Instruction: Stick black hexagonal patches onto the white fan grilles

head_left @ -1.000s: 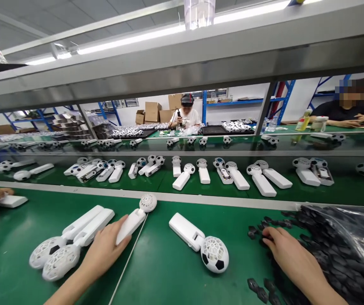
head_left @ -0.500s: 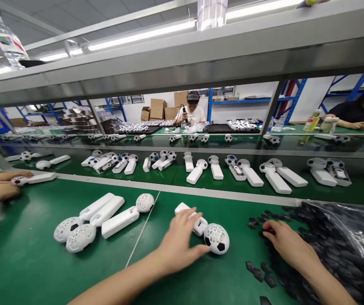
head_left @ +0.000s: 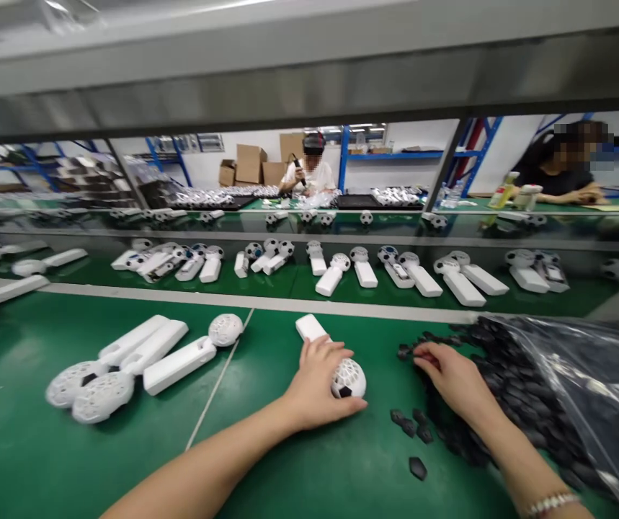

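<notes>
My left hand (head_left: pixel 317 386) lies over a white device (head_left: pixel 310 328) with a long body and a round soccer-ball head (head_left: pixel 351 378). Its fingers curl over the neck and the thumb reaches along the near side of the ball, covering part of both. To the right, my right hand (head_left: pixel 452 371) pinches at a small black piece (head_left: pixel 405 352) by the edge of a heap of black pentagonal pieces (head_left: pixel 514 386). Several loose pieces (head_left: pixel 409 427) and a single pentagon (head_left: pixel 418 468) lie on the green work surface between my hands.
Three similar white devices (head_left: pixel 179 365) lie at left. A clear plastic bag (head_left: pixel 573 375) is by the black heap. Beyond a pale rail (head_left: pixel 266 303), more ball-headed devices (head_left: pixel 334 275) lie in a row. A metal shelf beam (head_left: pixel 287 86) crosses above. People (head_left: pixel 312 173) sit opposite.
My left hand has closed in over the device's neck and ball. My right hand's fingertips have come together at a black piece. The camera view has shifted, lowering the overhead beam's far side from sight.
</notes>
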{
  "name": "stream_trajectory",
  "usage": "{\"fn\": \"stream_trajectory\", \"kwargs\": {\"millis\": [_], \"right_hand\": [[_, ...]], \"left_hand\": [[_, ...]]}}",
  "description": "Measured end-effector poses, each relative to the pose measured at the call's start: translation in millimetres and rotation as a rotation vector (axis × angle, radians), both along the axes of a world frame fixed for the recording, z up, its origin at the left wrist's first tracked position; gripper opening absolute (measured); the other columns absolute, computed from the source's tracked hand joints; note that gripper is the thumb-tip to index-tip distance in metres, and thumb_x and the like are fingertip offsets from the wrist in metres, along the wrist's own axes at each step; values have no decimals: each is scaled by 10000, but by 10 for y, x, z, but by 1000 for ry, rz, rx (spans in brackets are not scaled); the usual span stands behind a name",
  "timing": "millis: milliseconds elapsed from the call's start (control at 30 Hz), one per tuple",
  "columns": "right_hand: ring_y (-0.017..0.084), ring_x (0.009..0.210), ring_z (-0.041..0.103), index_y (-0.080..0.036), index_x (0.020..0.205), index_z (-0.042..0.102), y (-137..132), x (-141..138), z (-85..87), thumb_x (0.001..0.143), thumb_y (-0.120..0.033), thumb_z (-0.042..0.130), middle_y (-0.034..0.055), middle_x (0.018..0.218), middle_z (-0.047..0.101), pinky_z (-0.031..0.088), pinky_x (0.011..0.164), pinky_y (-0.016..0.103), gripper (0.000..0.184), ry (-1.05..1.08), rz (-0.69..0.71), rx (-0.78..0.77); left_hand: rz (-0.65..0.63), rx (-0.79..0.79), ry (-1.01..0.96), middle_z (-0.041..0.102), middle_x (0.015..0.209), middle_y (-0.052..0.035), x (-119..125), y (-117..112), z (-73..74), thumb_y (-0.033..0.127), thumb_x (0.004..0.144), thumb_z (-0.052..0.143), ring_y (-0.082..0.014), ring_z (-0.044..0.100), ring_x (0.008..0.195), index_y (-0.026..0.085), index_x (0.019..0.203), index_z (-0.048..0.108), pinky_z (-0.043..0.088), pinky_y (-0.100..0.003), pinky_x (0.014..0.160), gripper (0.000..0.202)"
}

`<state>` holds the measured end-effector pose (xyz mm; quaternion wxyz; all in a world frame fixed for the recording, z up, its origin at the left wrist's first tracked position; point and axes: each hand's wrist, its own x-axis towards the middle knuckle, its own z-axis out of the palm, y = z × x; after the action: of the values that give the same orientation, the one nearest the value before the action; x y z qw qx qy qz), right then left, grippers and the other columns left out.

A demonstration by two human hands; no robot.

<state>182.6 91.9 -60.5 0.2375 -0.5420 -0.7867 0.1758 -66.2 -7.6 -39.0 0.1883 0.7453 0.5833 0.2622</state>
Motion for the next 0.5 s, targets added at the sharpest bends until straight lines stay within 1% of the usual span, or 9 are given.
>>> {"fn": "stream_trajectory", "kwargs": {"millis": [33,100,200,233,300,367,433,500], "right_hand": [[187,739,575,-213,857,576,-47,-43,55,773,-303,507,32,812,605,438,704,304,141,86,16,12],[168,748,577,-207,857,570,-157,-150,163,796,-288,510,25,822,611,451,704,283,118,239,103,21],[156,823,564,-209,858,595,-340,-327,286,841,-232,491,24,858,602,444,748,273,108,325,284,49],[150,842,559,-210,867,602,-403,-379,312,854,-210,481,25,866,598,440,763,270,121,335,352,53],[137,861,550,-213,908,611,-518,-461,337,873,-175,461,28,886,587,436,777,259,158,337,478,52],[129,861,541,-218,947,618,-606,-516,331,881,-157,452,32,897,578,437,766,251,188,312,580,56],[132,858,532,-225,959,621,-658,-556,307,884,-151,451,32,896,585,433,759,258,200,277,652,85],[141,857,525,-223,952,615,-680,-595,279,882,-154,459,29,892,609,424,767,276,185,253,691,126]], "left_hand": [[13,-21,-7,455,1291,-109,0,-5,9,492,587,705,-321,209,1301,214,1192,481,-4,-545,1066,703],[-30,-83,-44,444,1303,-114,-16,5,33,432,614,700,-301,180,1321,210,1199,474,11,-527,1074,666],[-179,-210,-133,304,1409,-104,-84,49,72,320,673,654,-255,115,1350,218,1243,430,143,-452,1082,621],[-219,-236,-156,254,1435,-98,-111,63,79,287,682,639,-244,107,1353,222,1258,412,167,-426,1081,622],[-254,-251,-178,174,1465,-88,-159,84,80,230,678,621,-233,107,1354,231,1270,395,167,-401,1083,633],[-258,-245,-183,140,1474,-80,-192,97,66,188,658,616,-231,108,1354,236,1262,402,164,-391,1085,643],[-286,-241,-188,160,1470,-70,-206,107,50,164,642,610,-229,115,1353,238,1252,412,177,-380,1083,646],[-320,-236,-194,191,1462,-64,-201,113,41,166,635,615,-232,129,1350,236,1248,418,183,-373,1082,648]]}}
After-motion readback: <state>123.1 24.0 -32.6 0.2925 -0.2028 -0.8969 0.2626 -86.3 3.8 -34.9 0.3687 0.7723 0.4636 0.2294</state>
